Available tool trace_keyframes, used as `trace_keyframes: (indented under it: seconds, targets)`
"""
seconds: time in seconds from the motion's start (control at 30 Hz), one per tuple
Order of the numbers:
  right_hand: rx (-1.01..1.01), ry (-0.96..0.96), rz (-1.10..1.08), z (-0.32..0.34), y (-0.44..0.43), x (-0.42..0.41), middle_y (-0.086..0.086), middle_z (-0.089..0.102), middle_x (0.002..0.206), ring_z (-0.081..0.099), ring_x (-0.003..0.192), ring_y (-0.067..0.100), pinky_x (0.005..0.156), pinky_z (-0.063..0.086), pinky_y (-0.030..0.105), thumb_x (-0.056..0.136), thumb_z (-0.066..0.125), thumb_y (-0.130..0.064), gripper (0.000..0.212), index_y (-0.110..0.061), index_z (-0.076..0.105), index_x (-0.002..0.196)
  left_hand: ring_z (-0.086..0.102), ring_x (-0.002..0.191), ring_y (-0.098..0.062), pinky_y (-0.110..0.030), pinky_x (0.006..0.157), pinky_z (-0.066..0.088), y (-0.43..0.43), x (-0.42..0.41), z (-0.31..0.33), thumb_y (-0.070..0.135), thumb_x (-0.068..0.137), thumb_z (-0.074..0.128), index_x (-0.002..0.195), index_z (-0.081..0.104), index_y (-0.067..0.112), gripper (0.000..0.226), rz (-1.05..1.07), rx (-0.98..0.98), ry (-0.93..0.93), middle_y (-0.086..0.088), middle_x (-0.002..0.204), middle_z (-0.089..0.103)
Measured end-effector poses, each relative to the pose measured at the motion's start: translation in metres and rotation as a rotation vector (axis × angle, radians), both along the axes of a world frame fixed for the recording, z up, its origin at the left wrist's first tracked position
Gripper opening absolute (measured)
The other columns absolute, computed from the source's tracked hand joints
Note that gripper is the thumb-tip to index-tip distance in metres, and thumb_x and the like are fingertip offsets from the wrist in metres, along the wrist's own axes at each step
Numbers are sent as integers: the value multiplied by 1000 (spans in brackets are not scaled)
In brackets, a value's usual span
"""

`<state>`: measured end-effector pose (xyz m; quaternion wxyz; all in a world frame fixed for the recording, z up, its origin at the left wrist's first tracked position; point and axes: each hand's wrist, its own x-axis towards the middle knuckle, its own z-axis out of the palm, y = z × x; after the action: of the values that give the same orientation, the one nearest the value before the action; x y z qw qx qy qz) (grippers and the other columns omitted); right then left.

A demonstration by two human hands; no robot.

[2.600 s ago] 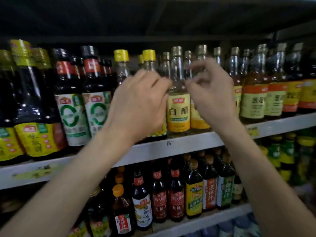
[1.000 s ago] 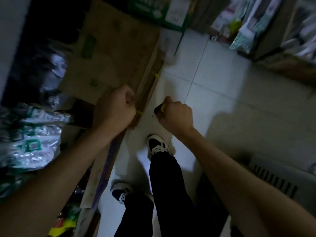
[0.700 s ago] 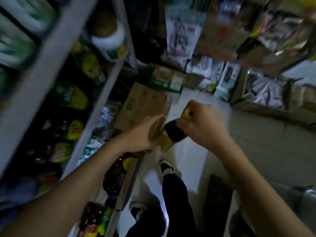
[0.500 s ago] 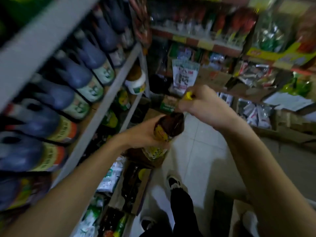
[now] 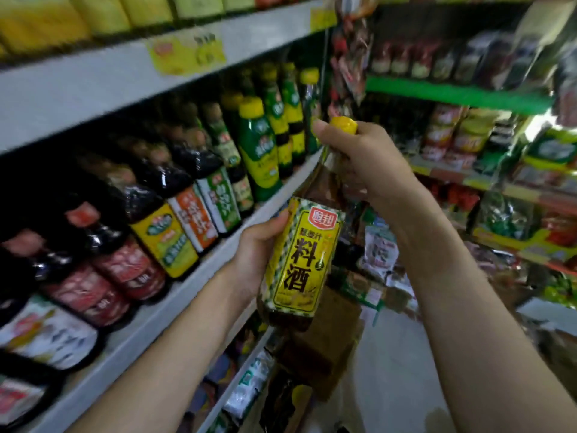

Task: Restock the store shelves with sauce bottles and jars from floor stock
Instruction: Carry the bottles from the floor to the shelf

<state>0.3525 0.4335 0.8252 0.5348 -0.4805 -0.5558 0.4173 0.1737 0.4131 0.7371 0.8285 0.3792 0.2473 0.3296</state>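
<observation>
Both your hands are on the bottle [image 5: 304,260], which is held in mid-air in front of the shelving and touches no shelf. Your left hand [image 5: 254,254] wraps the lower body from the bottle's left. Its thumb lies along the edge of the yellow label [image 5: 309,245] and its fingers are hidden behind. Your right hand [image 5: 365,160] grips the neck just below the yellow cap [image 5: 343,125], thumb tip beside the cap. Bottle: brownish liquid, label facing you, tilted so the cap leans right of the base. Directly below the bottle's base is a brown cardboard box [image 5: 324,348], with the pale floor [image 5: 396,385] to its right. Left of the bottle, a grey shelf [image 5: 175,295] runs away from you, its front edge passing just behind your left hand. On it, nearest you, stand red-labelled bottles [image 5: 125,276]. Further along are dark bottles [image 5: 187,226] with yellow, orange and green labels. At the far end, level with the bottle's neck, are green bottles [image 5: 259,151] with yellow caps. Above and left of the bottle is an upper shelf [image 5: 93,85] carrying a yellow price tag [image 5: 187,54], too blurred to read, with yellow packs [image 5: 93,10] on top. Right of the bottle and well beyond it stands another rack with a green shelf edge [image 5: 452,95]. It holds red and yellow jars [image 5: 452,135] and packets, too blurred to identify.
</observation>
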Motion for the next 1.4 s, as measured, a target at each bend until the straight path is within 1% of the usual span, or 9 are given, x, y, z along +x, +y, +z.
trace_keyframes:
  seconds: [0.07, 0.13, 0.23, 0.37, 0.6, 0.8, 1.0, 1.23, 1.4]
  targets:
    - [59, 37, -1, 18, 0, -14, 16, 69, 74, 69, 68, 33, 62, 58, 42, 81, 73, -45, 36, -11, 69, 74, 71, 79, -31, -41, 70, 59, -2, -8, 18, 38, 36, 96, 93, 78, 12, 65, 22, 39, -34, -15, 91, 73]
    - [60, 104, -17, 30, -1, -29, 33, 66, 103, 65, 96, 49, 85, 52, 63, 76, 75, -47, 56, 4, 64, 97, 72, 80, -28, -38, 69, 59, -2, -15, 30, 39, 45, 93, 92, 79, 15, 55, 47, 97, -18, -11, 91, 75]
    - [114, 244, -27, 39, 0, -48, 23, 61, 94, 63, 87, 37, 86, 53, 53, 78, 73, -39, 37, -12, 55, 95, 72, 81, -25, -34, 68, 58, -1, -20, 43, 33, 66, 76, 89, 80, 17, 29, 145, 139, 50, -8, 89, 75]
    - [72, 487, 288, 63, 9, -61, 14, 61, 66, 66, 57, 31, 63, 55, 45, 89, 65, -12, 17, -9, 48, 93, 73, 79, -24, -32, 67, 58, -4, -27, 72, 43, 51, 88, 91, 79, 12, 51, 194, 236, 67, -11, 89, 75]
    - [375, 341, 576, 157, 16, -111, 12, 51, 54, 58, 42, 27, 49, 52, 45, 84, 59, 5, 16, -7, 49, 82, 59, 119, -22, -34, 95, 49, -33, -66, 161, 58, 76, 70, 139, 45, 18, 78, 596, 781, 457, -1, 129, 62]
    - [473, 306, 860, 224, -7, -182, 15, 51, 54, 57, 40, 27, 46, 50, 33, 84, 60, 6, 16, -6, 50, 78, 62, 110, -2, -19, 88, 49, -84, -106, 222, 35, 73, 79, 128, 43, 31, 66, 1033, 961, 822, 17, 116, 66]
    - [419, 324, 1052, 259, -38, -236, 14, 53, 57, 59, 45, 28, 52, 53, 38, 89, 66, -4, 19, -11, 51, 80, 68, 99, -11, -27, 79, 53, -119, -146, 255, 26, 73, 76, 128, 52, 22, 60, 1227, 943, 856, 7, 104, 72]
    - [606, 101, 955, 257, -41, -257, 0, 68, 107, 70, 93, 11, 82, 58, 32, 84, 76, -34, 40, -27, 50, 113, 64, 109, -5, -24, 87, 52, -139, -183, 270, 46, 63, 79, 126, 49, 37, 70, 1328, 937, 984, 14, 114, 69]
    - [694, -56, 1070, 244, -44, -273, -19, 61, 108, 62, 96, -11, 83, 48, 9, 83, 77, -22, 69, -26, 37, 140, 61, 115, -11, -35, 97, 47, -138, -219, 288, 41, 65, 79, 129, 55, 29, 69, 1403, 940, 921, 6, 121, 68]
